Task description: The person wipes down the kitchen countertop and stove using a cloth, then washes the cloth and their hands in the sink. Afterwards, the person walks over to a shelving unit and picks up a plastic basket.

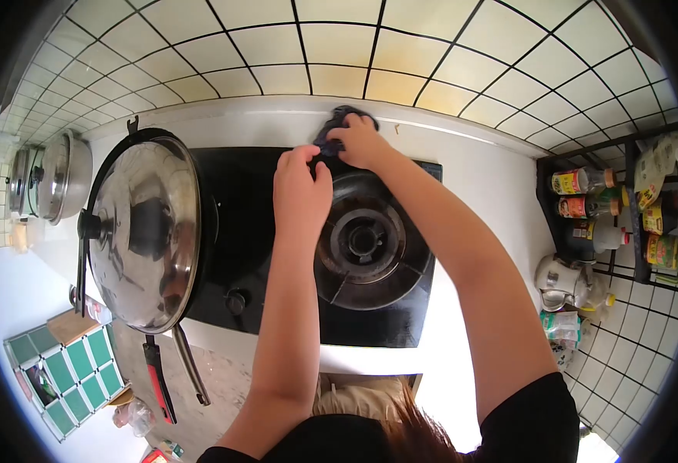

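A dark cloth (331, 142) lies bunched behind the black gas stove (238, 208), partly over its back edge. My right hand (360, 141) presses on the cloth, its fingers curled into it. Just left of it, my left hand (302, 181) hovers over the stove top, with its fingers bent and the thumb apart; its fingertips are close to the cloth, and whether they touch it is hard to tell. The round burner (366, 241) sits in front of my hands, bare of any pot.
On the left burner stands a pan with a steel lid (146, 231), its handles (157, 378) jutting forward. Steel pots (65, 177) are at the far left. A black rack (543, 185) with bottles and a kettle (561, 282) stand at the right. Tiled wall behind.
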A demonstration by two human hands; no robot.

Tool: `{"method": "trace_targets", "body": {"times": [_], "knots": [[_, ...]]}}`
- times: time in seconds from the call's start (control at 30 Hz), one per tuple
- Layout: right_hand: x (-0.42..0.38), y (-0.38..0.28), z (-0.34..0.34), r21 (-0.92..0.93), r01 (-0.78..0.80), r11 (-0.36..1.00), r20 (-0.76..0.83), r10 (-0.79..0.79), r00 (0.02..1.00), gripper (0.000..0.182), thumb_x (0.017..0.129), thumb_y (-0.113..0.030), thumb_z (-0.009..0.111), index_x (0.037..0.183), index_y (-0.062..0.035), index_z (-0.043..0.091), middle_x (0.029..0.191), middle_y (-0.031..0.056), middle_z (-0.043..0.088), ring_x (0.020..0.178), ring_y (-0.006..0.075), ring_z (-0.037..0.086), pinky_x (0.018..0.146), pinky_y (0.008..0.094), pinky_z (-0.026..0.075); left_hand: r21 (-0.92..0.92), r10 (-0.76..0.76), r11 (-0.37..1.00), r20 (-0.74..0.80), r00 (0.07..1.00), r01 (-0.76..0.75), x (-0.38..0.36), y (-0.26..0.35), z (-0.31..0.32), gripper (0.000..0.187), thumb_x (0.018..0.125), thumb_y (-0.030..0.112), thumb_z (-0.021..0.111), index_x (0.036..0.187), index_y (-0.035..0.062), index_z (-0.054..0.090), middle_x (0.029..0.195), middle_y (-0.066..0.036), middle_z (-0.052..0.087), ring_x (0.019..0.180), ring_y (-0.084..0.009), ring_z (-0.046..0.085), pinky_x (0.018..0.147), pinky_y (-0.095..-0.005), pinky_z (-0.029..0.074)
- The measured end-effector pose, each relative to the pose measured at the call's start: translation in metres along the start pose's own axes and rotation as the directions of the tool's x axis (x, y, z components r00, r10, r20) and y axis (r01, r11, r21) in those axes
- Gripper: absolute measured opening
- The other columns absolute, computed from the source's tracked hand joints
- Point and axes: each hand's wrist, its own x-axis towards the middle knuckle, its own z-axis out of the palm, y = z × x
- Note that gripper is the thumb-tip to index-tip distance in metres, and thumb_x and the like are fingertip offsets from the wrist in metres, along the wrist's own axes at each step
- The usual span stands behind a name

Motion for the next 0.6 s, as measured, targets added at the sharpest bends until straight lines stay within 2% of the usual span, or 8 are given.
{"method": "trace_targets", "body": {"times": [0.07,0.1,0.13,0.2,0.3,0.4,0.5,0.6], "knots": [[0.02,-0.006,0.017,0.038,0.231,0.972,-0.073,-0.228,0.971,0.034,0.068,-0.02,0.071,0.101,-0.0268,0.07,0.107,0.0129,0.056,0.107,0.0394,0.046,0.089,0.0437,0.043,0.136,0.038,0.99,-0.002,0.999,-0.037,0.028,-0.024,0.018,0.022,0.08,0.004,0.06,0.102,0.0014,0.061,0.099,-0.016,0.061,0.085,-0.0274,0.061,0.078,-0.0357,0.049],[0.025,-0.019,0.021,0.132,0.207,0.969,-0.138,-0.189,0.972,0.029,0.069,-0.024,0.07,0.098,-0.0245,0.071,0.105,0.0105,0.058,0.106,0.0371,0.048,0.088,0.0415,0.044,0.205,0.058,0.977,0.0,0.998,-0.057,0.044,-0.041,0.026,0.023,0.079,0.005,0.061,0.101,0.0008,0.062,0.098,-0.018,0.062,0.085,-0.0294,0.061,0.077,-0.0369,0.049],[0.033,-0.028,0.021,0.102,0.289,0.952,-0.172,-0.269,0.948,0.024,0.073,-0.031,0.065,0.095,-0.0236,0.071,0.1,0.0074,0.059,0.102,0.0339,0.05,0.088,0.043,0.044,0.235,0.069,0.969,0.044,0.997,-0.077,0.061,-0.062,0.032,0.02,0.078,0.006,0.06,0.096,-0.0012,0.064,0.092,-0.022,0.064,0.084,-0.0351,0.062,0.076,-0.0403,0.05],[0.043,-0.038,0.023,0.078,0.3,0.951,-0.086,-0.293,0.952,0.025,0.077,-0.035,0.059,0.095,-0.0244,0.072,0.112,0.0052,0.06,0.111,0.0307,0.051,0.091,0.0445,0.044,0.328,0.127,0.94,-0.076,0.989,-0.095,0.076,-0.09,0.046,0.018,0.079,0.008,0.057,0.09,-0.0026,0.065,0.091,-0.024,0.064,0.085,-0.0387,0.062,0.075,-0.0438,0.049],[0.041,-0.026,0.028,-0.011,0.271,0.962,-0.053,-0.271,0.961,0.028,0.079,-0.033,0.055,0.099,-0.0234,0.071,0.131,0.0036,0.055,0.123,0.0271,0.048,0.099,0.0443,0.039,0.351,0.023,0.929,0.268,0.963,-0.12,0.094,-0.093,0.053,0.023,0.078,0.009,0.055,0.092,-0.0039,0.066,0.095,-0.024,0.063,0.092,-0.0398,0.059,0.083,-0.0457,0.048],[0.03,-0.011,0.02,-0.106,0.215,0.971,0.027,-0.214,0.977,0.031,0.08,-0.03,0.053,0.105,-0.0213,0.07,0.14,0.0026,0.048,0.131,0.0245,0.043,0.106,0.0438,0.033,0.33,0.063,0.921,0.392,0.918,-0.205,0.1,-0.086,0.071,0.019,0.077,0.011,0.055,0.085,-0.0027,0.066,0.088,-0.026,0.063,0.092,-0.043,0.058,0.079,-0.0464,0.048],[0.01,0.013,0.007,-0.09,0.197,0.976,0.018,-0.196,0.98,0.034,0.081,-0.027,0.051,0.11,-0.0175,0.068,0.137,0.0045,0.051,0.128,0.0262,0.045,0.109,0.0435,0.031,0.244,0.182,0.913,0.477,0.86,-0.328,0.098,-0.076,0.094,0.021,0.077,0.011,0.055,0.088,-0.002,0.066,0.094,-0.026,0.063,0.095,-0.0432,0.056,0.084,-0.0461,0.046],[-0.015,0.039,-0.006,-0.059,0.136,0.989,0.009,-0.136,0.991,0.035,0.082,-0.025,0.05,0.111,-0.0152,0.067,0.136,0.0054,0.052,0.128,0.0269,0.045,0.109,0.0416,0.032,0.271,0.184,0.894,0.503,0.844,-0.357,0.083,-0.042,0.115,0.022,0.076,0.011,0.055,0.091,-0.001,0.067,0.102,-0.026,0.061,0.097,-0.0424,0.054,0.088,-0.0455,0.045]]}}
